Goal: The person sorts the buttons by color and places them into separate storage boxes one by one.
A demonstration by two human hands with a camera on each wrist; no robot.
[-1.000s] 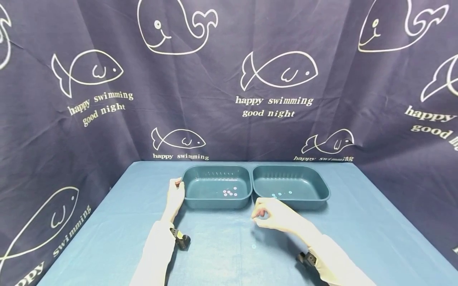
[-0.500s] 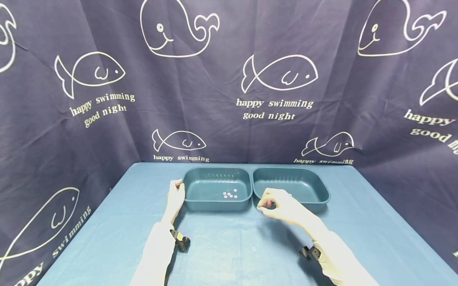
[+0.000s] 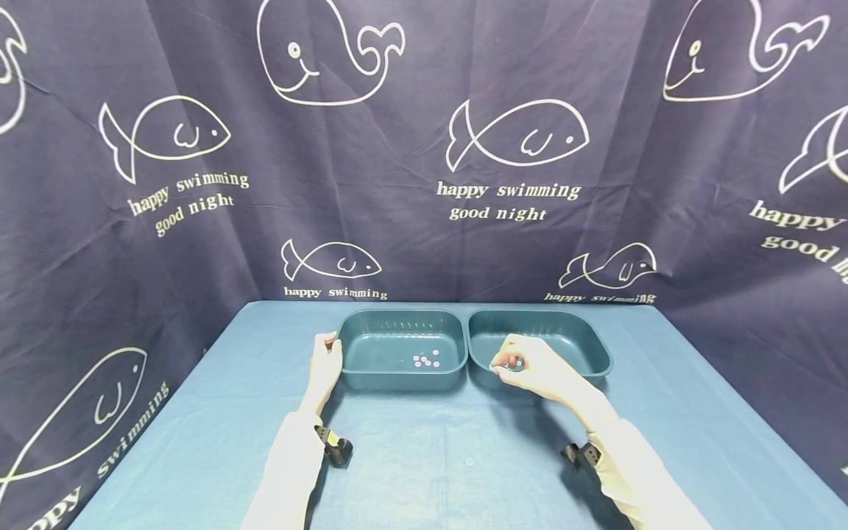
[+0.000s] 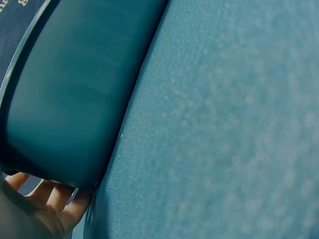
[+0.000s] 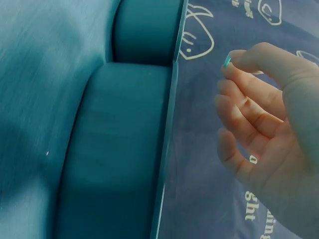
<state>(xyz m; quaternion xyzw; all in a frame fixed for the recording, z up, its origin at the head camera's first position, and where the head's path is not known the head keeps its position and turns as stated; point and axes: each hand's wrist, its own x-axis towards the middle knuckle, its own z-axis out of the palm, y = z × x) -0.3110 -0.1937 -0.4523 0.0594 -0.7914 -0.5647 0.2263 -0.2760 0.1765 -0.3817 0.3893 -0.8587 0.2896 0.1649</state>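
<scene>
My right hand (image 3: 539, 366) is over the front rim of the right teal bin (image 3: 586, 374). Thumb and index finger pinch a small turquoise disc (image 5: 227, 60), seen edge-on, while the other fingers are loosely bent. Through the gap in the fingers a small blue disc (image 3: 520, 363) shows inside that bin; the hand covers others. At the left end of the left teal bin (image 3: 397, 380), my left hand (image 3: 325, 362) rests with its fingers (image 4: 59, 196) against the outer wall. Several small pink discs (image 3: 427, 362) lie in the left bin.
The bins stand side by side near the back of a blue-covered table (image 3: 397, 471). A faint pale disc (image 3: 470, 461) lies on the cloth in front of them. Behind hangs a dark curtain (image 3: 411, 147) with fish drawings. Each wrist bears a black camera (image 3: 338, 447).
My right hand has moved from the table in front of the bins, up and rightward, to the right bin's front rim, carrying the turquoise disc. The left hand stays at the left bin.
</scene>
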